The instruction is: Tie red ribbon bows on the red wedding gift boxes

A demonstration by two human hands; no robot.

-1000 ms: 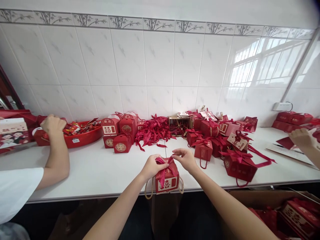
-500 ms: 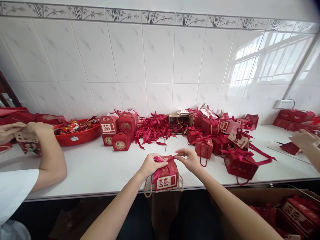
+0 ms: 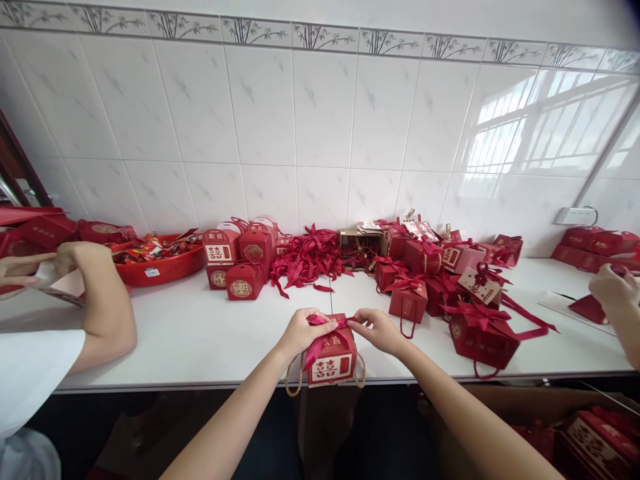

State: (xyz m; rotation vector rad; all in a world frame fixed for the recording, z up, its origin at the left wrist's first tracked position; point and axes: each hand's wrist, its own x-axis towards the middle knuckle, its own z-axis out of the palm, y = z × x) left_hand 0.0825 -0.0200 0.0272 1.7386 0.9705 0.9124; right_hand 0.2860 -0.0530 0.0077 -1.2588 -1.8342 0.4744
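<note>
A small red gift box (image 3: pixel 333 365) with rope handles stands at the near edge of the white counter (image 3: pixel 200 340). A red ribbon (image 3: pixel 320 341) lies across its top and hangs down its front. My left hand (image 3: pixel 301 329) pinches the ribbon at the left of the box top. My right hand (image 3: pixel 379 329) pinches the ribbon's other end at the right. Both hands are closed on the ribbon.
A heap of loose red ribbons (image 3: pixel 307 257) lies at the back. Finished red boxes (image 3: pixel 440 287) crowd the right, more boxes (image 3: pixel 235 257) stand left of centre. A red tray (image 3: pixel 160 263) sits far left. One person's arm (image 3: pixel 103 300) works at left, another's hand (image 3: pixel 615 293) at right.
My hands have drawn closer over the box top, still on the ribbon. The person at left has shifted their hands with a flat box. The view has tilted slightly.
</note>
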